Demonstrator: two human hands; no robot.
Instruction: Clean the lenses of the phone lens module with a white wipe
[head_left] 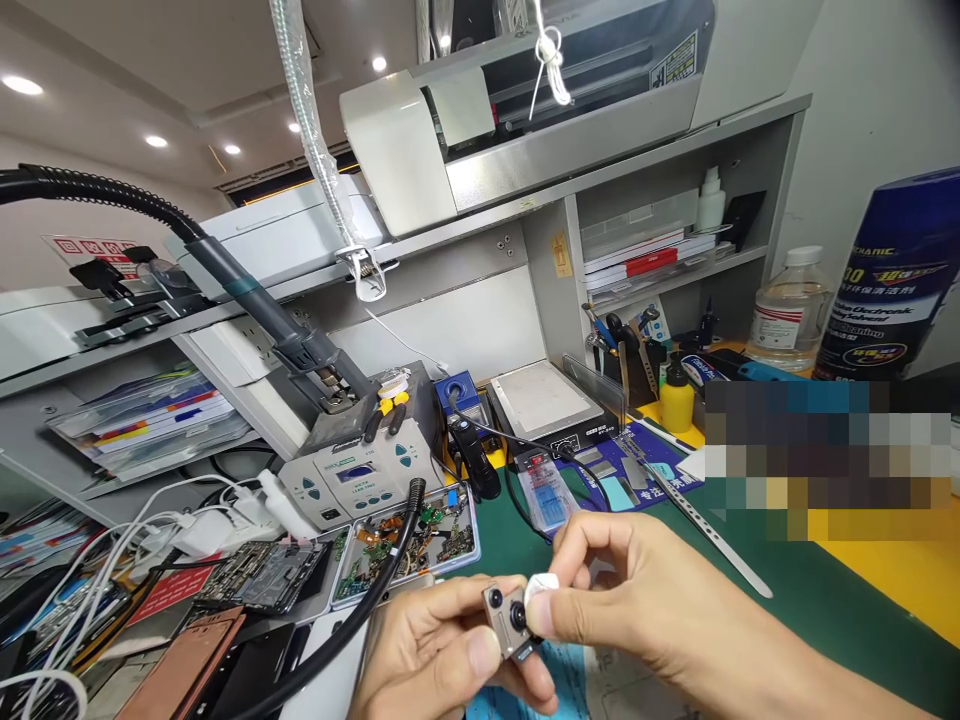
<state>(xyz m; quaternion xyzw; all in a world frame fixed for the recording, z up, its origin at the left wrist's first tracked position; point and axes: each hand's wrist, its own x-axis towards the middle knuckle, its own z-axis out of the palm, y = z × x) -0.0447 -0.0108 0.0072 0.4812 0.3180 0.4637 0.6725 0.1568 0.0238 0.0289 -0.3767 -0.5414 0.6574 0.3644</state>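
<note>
Low in the middle of the view, my left hand (442,645) is closed on a small camera module (508,622), a metal-framed block with black round lenses. Its thumb presses the near side while the other fingers are behind and below. My right hand (600,590) pinches a small piece of white wipe (541,585) between thumb and forefinger. The wipe and the right thumb touch the module's right side, beside the larger lens. Part of that side is hidden by the thumb. Below both hands lies a blue sheet (559,680).
Left, a black hose (375,590) crosses a tray (474,540) of small circuit parts, near a grey soldering station (360,470). Behind stand a heating plate (551,400) and a yellow bottle (676,400). A metal ruler (712,535) lies on the green mat (810,600).
</note>
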